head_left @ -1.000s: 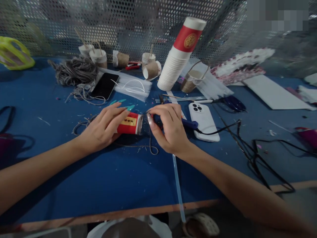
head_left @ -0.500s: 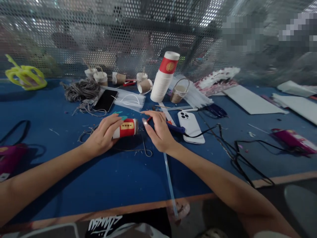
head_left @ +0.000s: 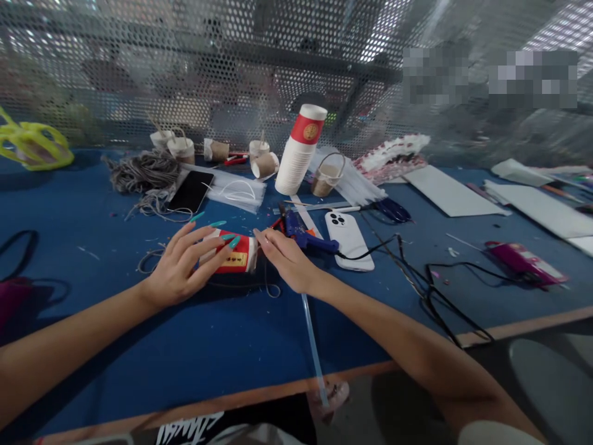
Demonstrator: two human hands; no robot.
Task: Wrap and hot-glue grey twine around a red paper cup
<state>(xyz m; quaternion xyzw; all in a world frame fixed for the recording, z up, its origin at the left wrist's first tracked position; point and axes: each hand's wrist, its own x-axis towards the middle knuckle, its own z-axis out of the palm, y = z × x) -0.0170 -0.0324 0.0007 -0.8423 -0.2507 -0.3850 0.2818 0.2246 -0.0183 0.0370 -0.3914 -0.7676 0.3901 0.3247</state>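
A red and white paper cup (head_left: pixel 241 254) lies on its side on the blue table. My left hand (head_left: pixel 185 262) rests over it from the left, fingers spread on its surface. At the cup's right end, my right hand (head_left: pixel 287 259) has its fingertips close together by the rim; whether something small is between them is hidden. Grey cord (head_left: pixel 273 289) loops on the table around the cup. Just beyond my right hand is a blue glue gun (head_left: pixel 308 238), beside a white phone (head_left: pixel 349 240).
Behind stand a tall stack of paper cups (head_left: pixel 296 157), small cup baskets (head_left: pixel 328 179), grey yarn (head_left: pixel 143 172) and a black phone (head_left: pixel 191 191). Black cables (head_left: pixel 430 284) and a purple packet (head_left: pixel 528 262) lie right. A clear glue stick (head_left: pixel 314 346) crosses the table's front.
My left hand's fingers have spread and shifted over the cup, which has turned slightly. My right hand has moved left to the cup's end, leaving the glue gun in fuller view.
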